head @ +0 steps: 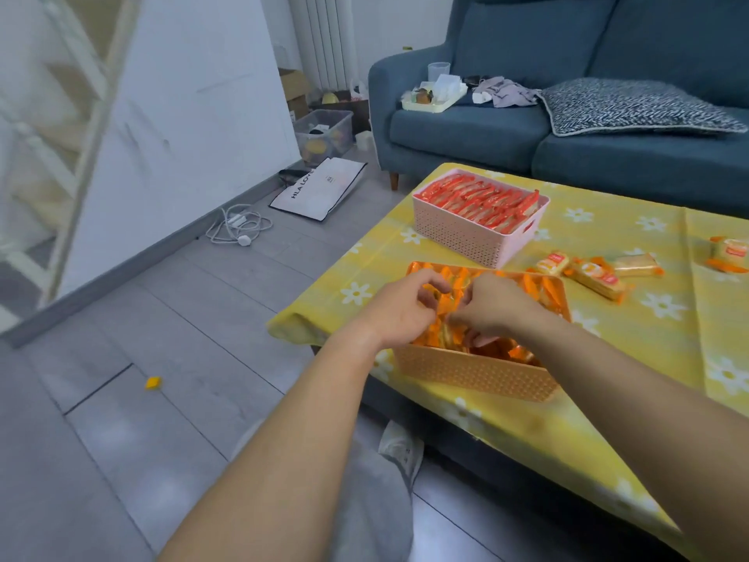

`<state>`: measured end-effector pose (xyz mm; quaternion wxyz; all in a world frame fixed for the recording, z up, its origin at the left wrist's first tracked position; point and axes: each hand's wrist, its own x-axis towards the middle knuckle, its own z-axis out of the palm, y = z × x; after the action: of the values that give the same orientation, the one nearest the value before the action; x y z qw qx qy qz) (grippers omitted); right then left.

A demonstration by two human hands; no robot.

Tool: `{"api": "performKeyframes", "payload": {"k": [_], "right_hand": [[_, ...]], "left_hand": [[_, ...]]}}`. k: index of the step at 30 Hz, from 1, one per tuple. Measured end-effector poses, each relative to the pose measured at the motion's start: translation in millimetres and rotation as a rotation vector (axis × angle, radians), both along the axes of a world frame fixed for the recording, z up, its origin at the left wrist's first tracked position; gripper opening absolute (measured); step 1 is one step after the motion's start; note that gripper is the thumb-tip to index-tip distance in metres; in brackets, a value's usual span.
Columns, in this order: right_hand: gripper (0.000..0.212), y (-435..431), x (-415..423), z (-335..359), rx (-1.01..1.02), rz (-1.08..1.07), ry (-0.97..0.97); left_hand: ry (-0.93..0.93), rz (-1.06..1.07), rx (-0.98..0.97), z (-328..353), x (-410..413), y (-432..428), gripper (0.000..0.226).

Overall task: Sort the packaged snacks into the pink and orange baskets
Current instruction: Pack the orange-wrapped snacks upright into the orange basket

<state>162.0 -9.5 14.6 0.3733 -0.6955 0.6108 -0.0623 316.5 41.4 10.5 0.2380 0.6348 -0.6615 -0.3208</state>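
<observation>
A low counter [632, 342] covered with a yellow cloth printed with white daisies stands in front of a dark blue fabric sofa [567, 127], over a grey tiled floor [170, 338]. On the near edge of the counter sits the orange perforated plastic basket [478, 373], and it is full of snacks in orange wrappers [539, 292]. Both hands are inside this basket, close to each other. The left hand [399, 314] has its fingers curled down among the packets, and the right hand [496, 308] is bent in the same way, with the fingertips pinching at an orange wrapper; whether either grip really closes on one packet I cannot tell, because the fingers hide it. Behind the orange basket, toward the sofa, stands the pink perforated plastic basket [466, 233], packed with snacks in red wrappers [482, 202] set in rows. To the right of the orange basket, some loose orange-and-yellow packaged snacks [595, 277] lie on the cloth, and one more packet [727, 253] lies farther right, near the picture edge. On the floor left of the orange basket lies a small yellow scrap [153, 383].
</observation>
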Motion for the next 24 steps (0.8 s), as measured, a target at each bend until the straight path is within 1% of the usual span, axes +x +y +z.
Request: {"api": "performKeyframes", "payload": {"k": [4,6,8,9,11,13,15,16,18,19,21,23,24], "right_hand": [[0.015,-5.1,-7.6,3.6,0.076,0.059,-0.086],[0.018,-8.0,-17.1,8.4,0.008,0.148,-0.073],[0.017,-13.0,-30.7,15.6,-0.164,0.291,0.044],[0.015,-14.6,-36.8,19.7,-0.211,0.385,0.131],[0.017,-16.0,-50.5,25.7,-0.184,0.544,0.295],[0.024,-16.5,-58.7,27.7,-0.105,0.627,0.405],[0.029,-16.0,-61.7,26.7,-0.045,0.684,0.522],[0.030,-16.1,-61.9,24.5,-0.048,0.708,0.584],[0.030,-15.2,-60.4,16.9,-0.123,0.756,0.693],[0.028,-14.9,-59.6,13.9,-0.177,0.762,0.711],[0.019,-14.2,-58.5,15.1,-0.271,0.733,0.657],[0.010,-15.9,-59.8,23.1,-0.333,0.650,0.529],[0.014,-16.9,-60.3,29.3,-0.333,0.583,0.443]], "left_hand": [[-0.081,-0.049,0.015,-7.9,-6.5,2.1,0.029],[-0.162,-0.084,0.005,-8.3,-8.6,1.0,0.021],[-0.246,-0.091,0.017,-12.4,-9.6,-2.1,0.019],[-0.281,-0.087,0.025,-14.9,-9.5,-3.6,0.020],[-0.326,-0.085,0.023,-18.8,-14.1,-8.0,0.026],[-0.319,-0.074,0.027,-18.5,-19.4,-10.0,0.029],[-0.284,-0.076,0.039,-18.4,-22.7,-11.6,0.026],[-0.270,-0.081,0.044,-18.6,-23.3,-12.5,0.026],[-0.264,-0.087,0.064,-18.5,-23.3,-13.2,0.027],[-0.273,-0.086,0.072,-18.0,-22.9,-13.4,0.026],[-0.310,-0.077,0.081,-17.1,-21.6,-13.8,0.026],[-0.336,-0.070,0.081,-16.2,-21.6,-13.7,0.027],[-0.341,-0.069,0.080,-15.5,-21.9,-13.2,0.028]]}}
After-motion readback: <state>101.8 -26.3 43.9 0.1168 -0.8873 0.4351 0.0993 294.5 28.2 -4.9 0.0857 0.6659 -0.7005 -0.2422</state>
